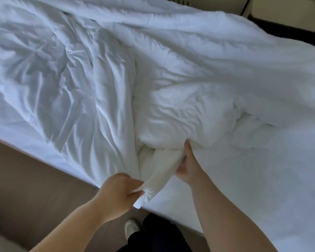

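Observation:
A crumpled white duvet (171,84) lies spread over a bed with a white sheet (262,179). At the near edge of the bed my left hand (116,191) grips a bunched corner of the duvet (153,179), its fingers curled round the cloth. My right hand (187,164) is further in on the bed, thumb up against a thick fold of the duvet, its fingers tucked under the cloth and hidden.
Brown wooden floor (35,188) runs along the bed's near-left side. My dark trouser leg (162,233) and a white shoe (132,227) stand right at the bed edge. Dark furniture (284,30) sits beyond the far right corner.

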The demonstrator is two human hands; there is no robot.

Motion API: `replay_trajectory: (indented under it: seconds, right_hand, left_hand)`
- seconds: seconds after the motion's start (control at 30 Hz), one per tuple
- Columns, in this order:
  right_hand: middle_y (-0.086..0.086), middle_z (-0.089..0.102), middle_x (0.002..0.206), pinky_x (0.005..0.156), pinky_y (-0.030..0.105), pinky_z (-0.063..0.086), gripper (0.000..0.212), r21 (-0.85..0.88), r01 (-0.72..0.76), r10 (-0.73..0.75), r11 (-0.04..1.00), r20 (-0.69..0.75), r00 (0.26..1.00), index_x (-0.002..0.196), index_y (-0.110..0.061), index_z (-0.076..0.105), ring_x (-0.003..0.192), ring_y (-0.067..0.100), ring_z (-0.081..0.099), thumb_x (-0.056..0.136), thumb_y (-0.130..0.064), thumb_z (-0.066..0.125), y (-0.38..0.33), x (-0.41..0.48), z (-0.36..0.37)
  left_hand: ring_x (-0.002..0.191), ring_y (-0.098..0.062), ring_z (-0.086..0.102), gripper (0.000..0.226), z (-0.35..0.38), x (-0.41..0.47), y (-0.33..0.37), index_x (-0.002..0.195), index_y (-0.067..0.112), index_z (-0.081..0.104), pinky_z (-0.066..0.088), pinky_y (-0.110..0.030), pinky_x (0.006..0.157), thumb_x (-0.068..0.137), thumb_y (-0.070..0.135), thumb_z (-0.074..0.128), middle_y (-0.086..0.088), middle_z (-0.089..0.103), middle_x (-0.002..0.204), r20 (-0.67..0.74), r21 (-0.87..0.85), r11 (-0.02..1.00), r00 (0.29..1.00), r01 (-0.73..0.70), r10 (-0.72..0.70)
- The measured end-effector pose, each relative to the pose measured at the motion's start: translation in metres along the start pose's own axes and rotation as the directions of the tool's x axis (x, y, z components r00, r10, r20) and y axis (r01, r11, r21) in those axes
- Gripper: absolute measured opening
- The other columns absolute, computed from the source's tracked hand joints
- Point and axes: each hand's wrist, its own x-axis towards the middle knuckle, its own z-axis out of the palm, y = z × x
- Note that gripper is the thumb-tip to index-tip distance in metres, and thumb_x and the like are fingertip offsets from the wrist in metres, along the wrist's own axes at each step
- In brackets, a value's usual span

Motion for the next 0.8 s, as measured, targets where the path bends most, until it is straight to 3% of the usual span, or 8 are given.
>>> replay_trajectory:
  seconds: [0.17, 0.3, 0.37, 0.5, 0.6, 0.67, 0.73, 0.8]
  right_hand:
    - [0.015, 0.060, 0.119, 0.088, 0.033, 0.048, 0.049, -0.110, 0.242, -0.256, 0.964, -0.150, 0.955, 0.129, 0.002, 0.047, 0.102, 0.027, 0.059, 0.083, -0.007, 0.063, 0.004, -0.021, 0.031]
    - [0.006, 0.060, 0.102, 0.072, 0.026, 0.045, 0.034, -0.477, 0.307, -0.462, 0.824, -0.248, 0.852, 0.116, -0.010, 0.053, 0.091, 0.021, 0.058, 0.084, -0.001, 0.059, 0.010, -0.075, 0.026]
    - [-0.008, 0.055, 0.087, 0.062, 0.018, 0.043, 0.025, -0.577, 0.343, -0.522, 0.741, -0.174, 0.835, 0.103, -0.020, 0.049, 0.077, 0.006, 0.053, 0.086, -0.003, 0.057, 0.029, -0.109, 0.012]
    - [-0.005, 0.057, 0.100, 0.074, 0.020, 0.040, 0.028, -0.710, 0.148, -0.441, 0.689, -0.248, 0.862, 0.117, -0.017, 0.047, 0.087, 0.010, 0.051, 0.090, -0.012, 0.054, 0.080, -0.122, -0.037]
    - [0.012, 0.055, 0.125, 0.083, 0.024, 0.037, 0.039, -0.744, -0.007, -0.345, 0.668, -0.318, 0.883, 0.129, -0.007, 0.044, 0.100, 0.019, 0.049, 0.091, -0.014, 0.051, 0.094, -0.110, -0.059]
    - [0.010, 0.054, 0.129, 0.089, 0.026, 0.039, 0.042, -0.775, -0.007, -0.331, 0.632, -0.278, 0.902, 0.132, -0.009, 0.043, 0.111, 0.023, 0.051, 0.091, -0.017, 0.050, 0.092, -0.103, -0.064]
    - [0.008, 0.053, 0.131, 0.095, 0.028, 0.038, 0.044, -0.805, 0.000, -0.334, 0.593, -0.246, 0.910, 0.134, -0.011, 0.042, 0.118, 0.024, 0.050, 0.092, -0.020, 0.049, 0.088, -0.099, -0.064]
    - [0.006, 0.054, 0.130, 0.097, 0.029, 0.040, 0.043, -0.814, 0.007, -0.333, 0.581, -0.230, 0.914, 0.134, -0.013, 0.042, 0.119, 0.024, 0.050, 0.092, -0.024, 0.049, 0.089, -0.096, -0.065]
  left_hand:
    - [0.093, -0.019, 0.058, 0.058, -0.014, -0.019, -0.010, 0.098, 0.012, 0.067, 0.034, -0.012, 0.064, 0.070, 0.045, 0.028, -0.011, 0.065, 0.090, -0.035, -0.039, 0.999, 0.999, 0.007, -0.008]
    - [0.100, -0.008, 0.050, 0.034, -0.014, -0.043, -0.018, 0.090, 0.026, 0.065, 0.033, -0.010, 0.074, 0.088, 0.041, 0.034, 0.006, 0.065, 0.092, 0.059, -0.016, 0.998, 0.996, -0.062, 0.062]
    - [0.114, -0.006, 0.043, 0.035, -0.004, -0.048, -0.016, 0.108, 0.035, 0.062, 0.028, -0.004, 0.086, 0.094, 0.036, 0.029, 0.015, 0.062, 0.108, 0.171, 0.097, 0.987, 0.979, -0.125, 0.107]
    - [0.130, -0.010, 0.035, 0.038, 0.029, -0.025, -0.005, 0.132, 0.036, 0.045, 0.016, -0.018, 0.108, 0.097, 0.025, 0.035, 0.014, 0.046, 0.137, 0.368, 0.278, 0.947, 0.929, -0.160, 0.048]
    - [0.133, -0.011, 0.034, 0.044, 0.062, -0.005, 0.013, 0.135, 0.028, 0.040, 0.012, -0.028, 0.114, 0.093, 0.042, 0.039, 0.008, 0.040, 0.142, 0.372, 0.385, 0.906, 0.928, -0.173, 0.019]
    - [0.126, -0.019, 0.043, 0.060, 0.079, 0.001, 0.025, 0.127, 0.018, 0.046, 0.020, -0.036, 0.112, 0.084, 0.059, 0.038, 0.001, 0.047, 0.133, 0.266, 0.439, 0.889, 0.964, -0.131, 0.011]
    - [0.094, -0.025, 0.061, 0.064, 0.088, 0.003, 0.031, 0.096, 0.011, 0.060, 0.038, -0.036, 0.094, 0.075, 0.066, 0.034, -0.005, 0.062, 0.101, 0.024, 0.366, 0.919, 0.988, -0.148, 0.150]
    - [0.090, -0.021, 0.054, 0.062, 0.090, 0.009, 0.039, 0.093, 0.014, 0.055, 0.033, -0.032, 0.088, 0.083, 0.067, 0.025, -0.008, 0.066, 0.094, -0.257, 0.219, 0.951, 0.927, -0.220, 0.274]
